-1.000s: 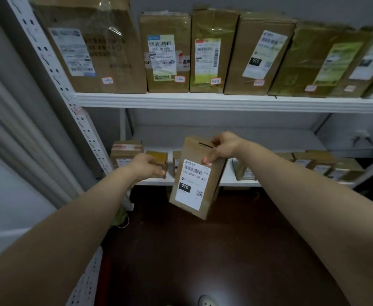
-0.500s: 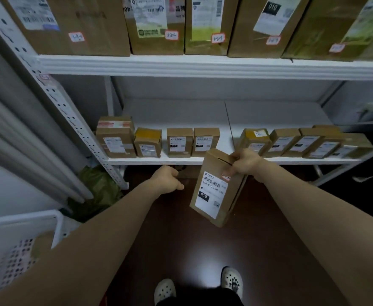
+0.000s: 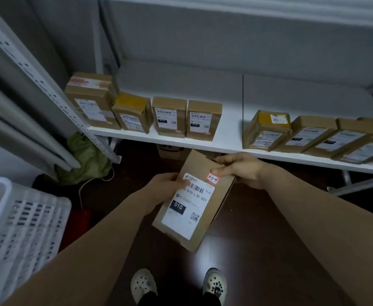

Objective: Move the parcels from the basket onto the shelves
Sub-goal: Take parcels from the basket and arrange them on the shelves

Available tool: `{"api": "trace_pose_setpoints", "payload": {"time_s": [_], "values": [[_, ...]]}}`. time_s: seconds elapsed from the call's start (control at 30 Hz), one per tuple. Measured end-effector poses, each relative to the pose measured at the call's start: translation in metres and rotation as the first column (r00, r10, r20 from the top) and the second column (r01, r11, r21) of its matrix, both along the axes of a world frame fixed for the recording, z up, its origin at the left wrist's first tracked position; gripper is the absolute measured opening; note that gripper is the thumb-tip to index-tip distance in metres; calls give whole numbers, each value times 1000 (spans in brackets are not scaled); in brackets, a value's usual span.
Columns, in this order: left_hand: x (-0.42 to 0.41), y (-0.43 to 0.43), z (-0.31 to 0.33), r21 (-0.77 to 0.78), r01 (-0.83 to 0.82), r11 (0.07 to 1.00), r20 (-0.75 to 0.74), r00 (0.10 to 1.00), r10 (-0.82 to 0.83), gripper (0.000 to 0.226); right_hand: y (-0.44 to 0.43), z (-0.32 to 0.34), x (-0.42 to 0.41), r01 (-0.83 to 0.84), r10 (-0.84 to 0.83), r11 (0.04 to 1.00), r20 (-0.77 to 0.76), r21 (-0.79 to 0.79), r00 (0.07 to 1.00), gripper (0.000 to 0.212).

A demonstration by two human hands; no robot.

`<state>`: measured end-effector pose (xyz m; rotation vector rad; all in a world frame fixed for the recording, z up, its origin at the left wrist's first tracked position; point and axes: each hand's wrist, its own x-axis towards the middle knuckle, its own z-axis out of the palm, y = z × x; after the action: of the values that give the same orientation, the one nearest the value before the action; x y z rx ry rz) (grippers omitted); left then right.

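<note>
The left hand (image 3: 165,191), free and fisted a moment ago, is now set on the left edge of the parcel (image 3: 192,202), which is thus held by both hands, with the right hand (image 3: 240,167) at its top.

Dim, cool grey light throughout. The white shelf (image 3: 227,131) is the brightest surface; the dark floor (image 3: 247,266) shows a pale sheen between the shoes (image 3: 214,283). Wide-angle distortion bows the upright (image 3: 48,87) at left. The near parcel (image 3: 192,204) has a legible label; the far labels are soft.
</note>
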<state>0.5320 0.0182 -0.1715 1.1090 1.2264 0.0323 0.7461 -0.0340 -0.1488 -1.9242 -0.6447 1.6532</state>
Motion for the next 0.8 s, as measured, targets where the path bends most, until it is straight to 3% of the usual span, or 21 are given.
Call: {"api": "trace_pose_setpoints", "payload": {"time_s": [0.2, 0.3, 0.43, 0.67, 0.8], "values": [[6, 10, -48, -49, -185, 982, 56, 981, 188, 22, 13, -62, 1, 331, -326, 943, -117, 31, 938, 59], [8, 16, -72, -62, -270, 961, 56, 960, 273, 19, 14, -89, -8, 330, -330, 943, -168, -28, 929, 19], [6, 18, -104, -79, -310, 948, 32, 949, 313, 15, 17, -122, -18, 296, -298, 955, -152, -35, 942, 23], [-4, 28, -135, -118, -319, 940, 4, 947, 321, 25, 24, -161, -22, 341, -341, 940, -131, -26, 931, 50], [-4, 28, -143, -135, -312, 940, 0, 949, 315, 21, 24, -171, -22, 340, -339, 940, -117, -14, 933, 52]]}}
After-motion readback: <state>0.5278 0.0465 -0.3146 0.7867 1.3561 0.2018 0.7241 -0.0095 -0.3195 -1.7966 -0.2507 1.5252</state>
